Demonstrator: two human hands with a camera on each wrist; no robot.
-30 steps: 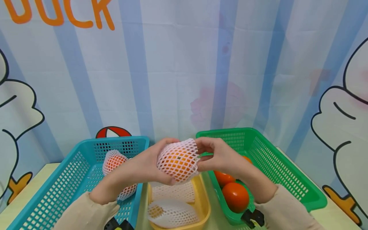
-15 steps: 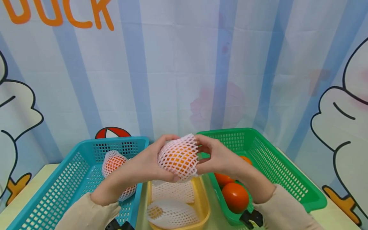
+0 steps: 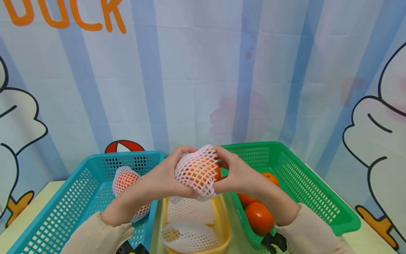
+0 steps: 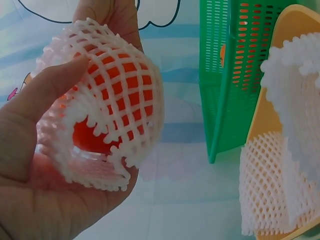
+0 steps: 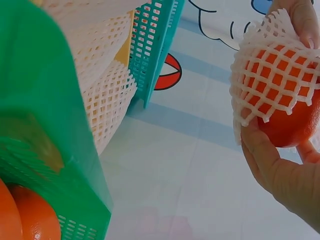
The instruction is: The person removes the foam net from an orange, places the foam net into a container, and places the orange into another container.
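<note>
An orange (image 3: pixel 217 173) sits partly inside a white foam fruit net (image 3: pixel 194 173), held up between both hands above the yellow tub. My left hand (image 3: pixel 166 178) grips the netted fruit from the left, fingers behind and thumb in front. At the other side, my right hand (image 3: pixel 238 174) has curled fingers and thumb on the net's rim. Bare peel shows past that rim on the orange (image 5: pixel 290 125) in the right wrist view. From the left wrist, the opposite end of the net (image 4: pixel 125 95) gapes with orange skin inside. Some fingertips are hidden behind the fruit.
A blue basket (image 3: pixel 84 176) at left holds netted fruit (image 3: pixel 125 180). The yellow tub (image 3: pixel 224 225) in the middle contains loose foam nets (image 3: pixel 190 236). In the green basket (image 3: pixel 317 187) at right lie bare oranges (image 3: pixel 259 218). A striped cloth (image 3: pixel 196 88) hangs behind.
Both hands have risen slightly with the fruit. The net has shifted, its rim drawn back on the right, and bare orange peel now shows beside the right hand.
</note>
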